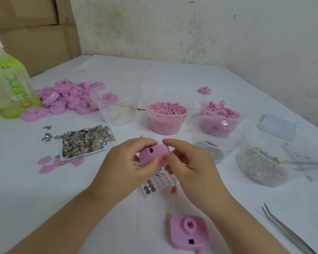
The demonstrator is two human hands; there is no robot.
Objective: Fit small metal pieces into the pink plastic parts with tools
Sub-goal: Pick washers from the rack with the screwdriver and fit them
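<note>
A pink part (pixel 153 154) is held up above the worktop (pixel 228 208), just in front of the person, with its flat face and one dark round hole turned toward the camera. The left hand (pixel 125 162) grips its left end with curled fingers and thumb. The right hand (pixel 189 162) pinches its right end between thumb and fingertips; whether it also holds a small metal piece there I cannot tell.

Right below the hands lies a white dimpled tray (pixel 159 182) with a few round metal buttons in it, and beside that a small clear tube with an orange tip (pixel 173 192). Nearer the person a second pink part (pixel 188 230) lies flat on the worktop. Tweezers (pixel 286 230) lie well to the right of it.

To the left of the hands a shallow tray holds a heap of metal pieces (pixel 86 142), with a few loose ones beside it and some flat pink bits (pixel 48 164) just in front. Behind it is a pile of pink parts (pixel 72 96) and a green bottle (pixel 7 85).

Across the middle stand clear cups: one with clear and gold rings (pixel 117 110), one full of pink grains (pixel 166 116), one with pink pieces (pixel 220 112), and one with small metal bits (pixel 209 145). A clear bowl (pixel 261 167) sits to the right, with a white grid tray (pixel 275 129) behind it.
</note>
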